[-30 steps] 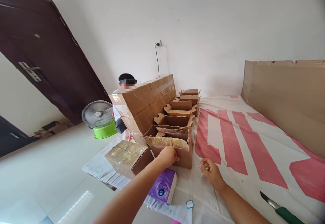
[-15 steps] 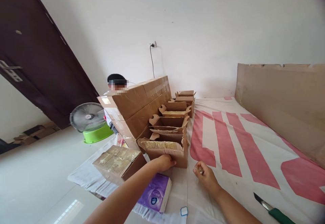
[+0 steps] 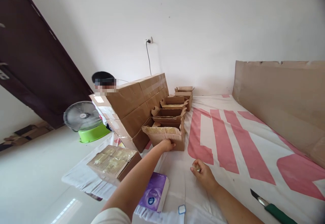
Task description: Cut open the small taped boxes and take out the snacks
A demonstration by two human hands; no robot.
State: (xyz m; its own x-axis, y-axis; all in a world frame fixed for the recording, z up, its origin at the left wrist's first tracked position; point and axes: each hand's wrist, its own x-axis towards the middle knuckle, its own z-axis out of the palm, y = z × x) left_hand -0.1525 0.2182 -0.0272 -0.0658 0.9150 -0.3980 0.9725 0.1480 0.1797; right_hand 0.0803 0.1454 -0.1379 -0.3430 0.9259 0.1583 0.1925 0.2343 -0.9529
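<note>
A plain white wall (image 3: 203, 31) fills the back — a dark cord (image 3: 148, 60) hanging from its socket (image 3: 151, 40) — with a dark brown door (image 3: 38, 54) at left and a glossy pale floor (image 3: 25, 180) reflecting bright light.

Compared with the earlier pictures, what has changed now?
The nearest open brown cardboard box has slid forward, away from the purple plastic tissue pack, the left hand against its front. The right hand still holds a small shiny item. The green-handled knife stayed in place.
</note>
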